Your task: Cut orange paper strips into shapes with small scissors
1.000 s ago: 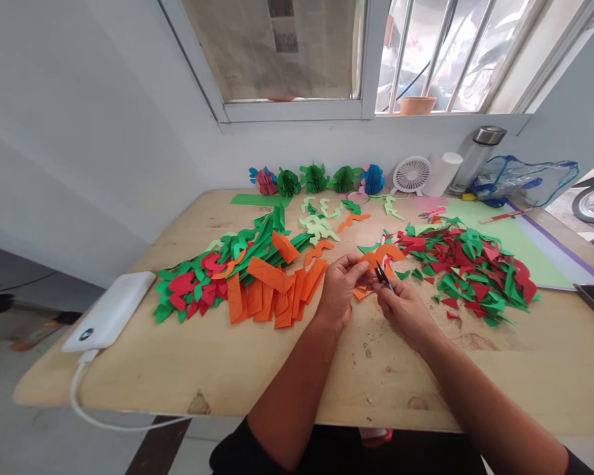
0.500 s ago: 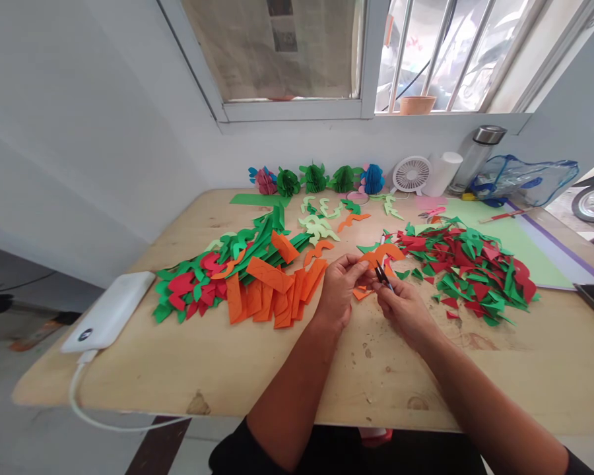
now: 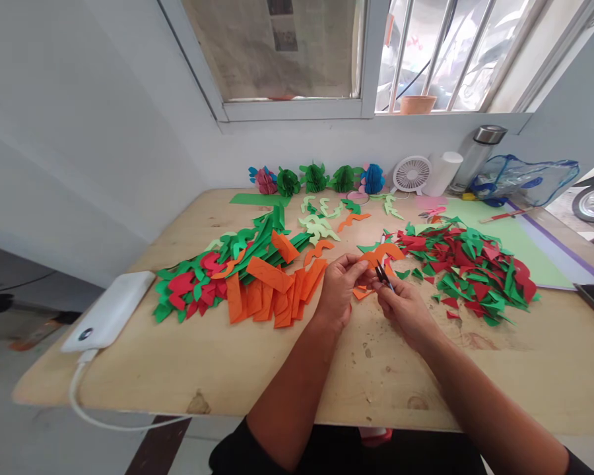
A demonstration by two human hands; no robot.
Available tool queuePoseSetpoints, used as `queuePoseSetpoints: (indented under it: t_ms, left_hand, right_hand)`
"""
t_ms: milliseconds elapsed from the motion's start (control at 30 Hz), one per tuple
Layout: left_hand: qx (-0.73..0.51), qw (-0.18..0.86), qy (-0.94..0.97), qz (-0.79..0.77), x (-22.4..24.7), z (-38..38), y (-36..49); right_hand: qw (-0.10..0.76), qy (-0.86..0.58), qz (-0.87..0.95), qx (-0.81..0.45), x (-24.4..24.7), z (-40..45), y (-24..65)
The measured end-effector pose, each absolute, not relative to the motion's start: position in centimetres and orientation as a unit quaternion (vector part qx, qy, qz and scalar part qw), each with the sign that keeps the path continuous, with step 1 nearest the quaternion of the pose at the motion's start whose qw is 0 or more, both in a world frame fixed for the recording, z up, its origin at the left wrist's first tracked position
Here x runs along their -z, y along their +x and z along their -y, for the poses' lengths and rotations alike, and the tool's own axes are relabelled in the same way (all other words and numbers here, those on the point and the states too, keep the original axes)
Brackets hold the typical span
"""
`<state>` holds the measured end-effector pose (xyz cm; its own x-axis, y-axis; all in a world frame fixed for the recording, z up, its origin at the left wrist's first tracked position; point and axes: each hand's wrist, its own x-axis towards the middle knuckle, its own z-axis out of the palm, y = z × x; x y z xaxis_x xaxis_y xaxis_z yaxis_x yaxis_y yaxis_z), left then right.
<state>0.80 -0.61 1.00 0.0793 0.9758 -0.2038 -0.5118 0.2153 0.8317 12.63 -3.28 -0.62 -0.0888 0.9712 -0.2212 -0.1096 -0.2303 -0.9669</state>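
Note:
Between the fingers of my left hand (image 3: 340,284) is a curved orange paper cutout (image 3: 388,251). My right hand (image 3: 400,302) grips a pair of small scissors (image 3: 383,274), their dark blades up against the orange paper; the handles are mostly hidden in my fingers. On the table just beneath lies an orange scrap (image 3: 361,293). Left of my left hand several folded orange paper pieces (image 3: 262,297) with drawn outlines lie in a fanned row. A heap of red and green paper scraps (image 3: 475,270) spreads to the right of my right hand.
Green folded strips (image 3: 262,247) and red cut shapes (image 3: 183,284) lie at the left, near a white power bank (image 3: 109,310) with a cable. Along the wall stand paper honeycomb figures (image 3: 314,178), a small fan (image 3: 412,175), a bottle (image 3: 478,158) and a clear pouch (image 3: 525,181).
Hardly anything differs. Both hands stay in place with the orange paper and the scissors, whose blades look slightly shifted at the paper.

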Motion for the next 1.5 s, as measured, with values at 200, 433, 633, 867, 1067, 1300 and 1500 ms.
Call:
queuePoseSetpoints:
  t_ms: [200,433,633,867,1067,1300,1500]
  left_hand:
    - [-0.554,0.674,0.294,-0.391,-1.09,0.64,0.83]
    - [-0.554,0.675,0.295,-0.389,-0.93,0.53,0.81]
    - [-0.552,0.675,0.295,-0.391,-1.03,0.57,0.82]
    - [-0.550,0.677,0.292,-0.392,-1.01,0.57,0.82]
    - [-0.551,0.678,0.290,-0.391,-1.03,0.61,0.82]
    - [-0.551,0.676,0.291,-0.394,-1.11,0.64,0.82]
    - [-0.553,0.677,0.287,-0.392,-0.97,0.55,0.85]
  right_hand:
    - [0.451,-0.501,0.428,-0.602,0.64,3.29,12.63]
    - [0.456,-0.502,0.420,-0.603,0.52,3.34,12.63]
    - [0.454,-0.502,0.415,-0.608,0.51,3.29,12.59]
    - [0.457,-0.504,0.415,-0.604,0.64,3.24,12.56]
    - [0.458,-0.504,0.419,-0.601,0.80,3.23,12.59]
    - [0.458,-0.504,0.418,-0.601,0.72,3.22,12.61]
    - [0.457,-0.511,0.416,-0.598,0.51,3.18,12.46]
